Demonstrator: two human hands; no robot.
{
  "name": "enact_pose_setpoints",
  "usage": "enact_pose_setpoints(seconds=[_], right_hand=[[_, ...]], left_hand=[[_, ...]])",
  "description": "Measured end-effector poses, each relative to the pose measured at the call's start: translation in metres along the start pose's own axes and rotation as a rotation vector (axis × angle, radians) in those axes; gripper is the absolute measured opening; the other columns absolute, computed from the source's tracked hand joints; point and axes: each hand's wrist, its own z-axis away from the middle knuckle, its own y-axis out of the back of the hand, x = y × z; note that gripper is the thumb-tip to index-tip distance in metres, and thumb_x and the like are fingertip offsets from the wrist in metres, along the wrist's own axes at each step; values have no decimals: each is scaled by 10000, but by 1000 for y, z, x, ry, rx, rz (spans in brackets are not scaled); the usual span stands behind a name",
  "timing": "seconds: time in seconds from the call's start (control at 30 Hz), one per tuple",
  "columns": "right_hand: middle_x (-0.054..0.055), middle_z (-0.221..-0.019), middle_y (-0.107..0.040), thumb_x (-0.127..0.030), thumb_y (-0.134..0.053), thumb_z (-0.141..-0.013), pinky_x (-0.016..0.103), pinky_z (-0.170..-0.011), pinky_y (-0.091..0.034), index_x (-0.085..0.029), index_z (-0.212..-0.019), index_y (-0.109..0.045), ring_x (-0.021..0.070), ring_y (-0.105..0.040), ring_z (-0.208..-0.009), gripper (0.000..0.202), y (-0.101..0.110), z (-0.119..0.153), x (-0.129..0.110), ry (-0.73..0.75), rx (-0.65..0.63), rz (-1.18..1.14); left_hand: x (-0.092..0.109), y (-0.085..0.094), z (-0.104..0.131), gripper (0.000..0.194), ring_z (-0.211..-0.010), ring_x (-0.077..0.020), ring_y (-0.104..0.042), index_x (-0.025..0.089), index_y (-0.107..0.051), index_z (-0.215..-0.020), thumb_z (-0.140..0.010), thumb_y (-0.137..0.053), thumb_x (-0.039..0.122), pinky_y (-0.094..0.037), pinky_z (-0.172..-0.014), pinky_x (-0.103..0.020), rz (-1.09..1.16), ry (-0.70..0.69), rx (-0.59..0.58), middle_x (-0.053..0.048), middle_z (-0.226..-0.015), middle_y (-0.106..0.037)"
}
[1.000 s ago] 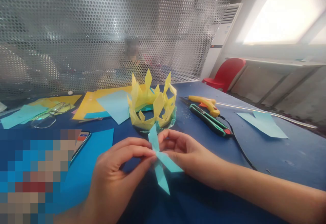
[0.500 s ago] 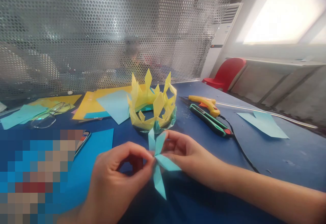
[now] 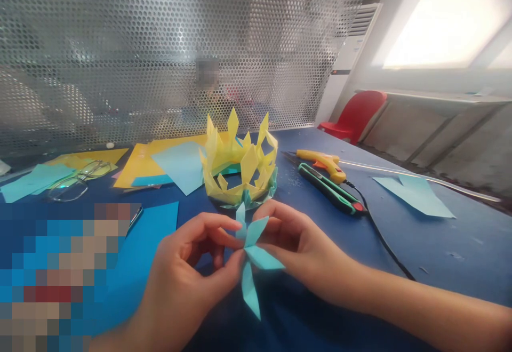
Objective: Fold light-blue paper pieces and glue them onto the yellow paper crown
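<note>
Folded paper (image 3: pixel 256 256) between my two hands, on the near side of the yellow crown (image 3: pixel 248 166).

In the head view, the piece is pale teal, four pointed petals spreading from one middle, and I have it up above the blue table (image 3: pixel 448 248). My left hand (image 3: pixel 186 269) is closed on it, thumb and fingers pinching near the middle. My right hand (image 3: pixel 306 240) curls against its right side; petals cover some fingertips, so I cannot tell how they grip. Right of the crown lies a utility knife (image 3: pixel 328 188), with a yellow glue gun (image 3: pixel 330 167) just behind it.
</note>
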Motion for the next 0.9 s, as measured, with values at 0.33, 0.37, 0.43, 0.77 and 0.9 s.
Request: enact_pose_setpoints(seconds=[0.33,0.37,0.43,0.77,0.9], right_hand=[[-5,-913,-605,-322,-758,-813,234,-740,-461,-178,-945,-497,97,-607,-838,326,-1,4,-4,-17,-61,79],[-8,-905,-607,-306,-776,-796,223,-732,-458,-178,-942,-498,91,-605,-829,338,-1,4,-4,-8,-60,88],[-15,-881,-612,-275,-794,-777,201,-719,-453,-179,-932,-502,75,-596,-805,344,-1,3,-3,18,-62,96],[-3,-878,-593,-311,-707,-857,240,-747,-468,-182,-932,-511,99,-603,-823,246,0,4,-4,60,-70,91],[-25,-839,-571,-254,-715,-851,193,-676,-448,-183,-926,-524,67,-576,-753,217,1,3,-4,86,-80,88]], left_hand=[[-1,1,-4,116,-620,-79,-626,295,-758,-806,-727,-745,212,-526,-591,-112,6,65,-93,73,-723,-743],[-1,1,-4,118,-622,-76,-628,300,-757,-810,-731,-746,213,-523,-592,-107,3,61,-103,77,-726,-742],[0,2,-3,136,-636,-72,-642,313,-755,-821,-732,-753,211,-528,-612,-100,-8,45,-130,86,-738,-742],[-3,5,-4,178,-699,-99,-680,364,-775,-854,-738,-784,230,-556,-680,-144,38,11,-135,95,-791,-772],[0,5,-3,147,-673,-100,-665,359,-785,-779,-731,-791,220,-539,-648,-142,27,32,-118,94,-748,-767]])
